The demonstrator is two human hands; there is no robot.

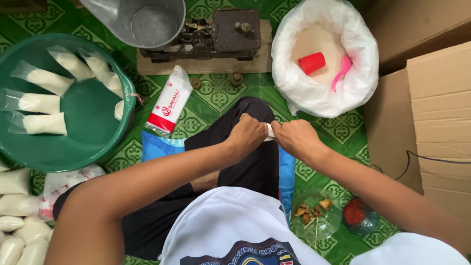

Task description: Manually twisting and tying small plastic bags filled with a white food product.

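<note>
My left hand (247,133) and my right hand (294,137) meet over my knee, both closed on a small clear plastic bag (270,131) that shows only as a white strip between the fists. Most of the bag is hidden by my fingers. Beyond my hands stands a big white sack of sugar (324,54) with a red cup (312,63) and a pink scoop (341,72) lying in it. To the left, a green basin (83,132) holds several filled small bags of white sugar (45,123).
A balance scale (216,34) with a grey metal pan (147,22) stands at the back. A red-and-white packet of plastic bags (169,104) lies beside the basin. Cardboard boxes (436,108) fill the right. Filled bags (19,216) pile at the left; snack bowls (314,216) sit beside my right leg.
</note>
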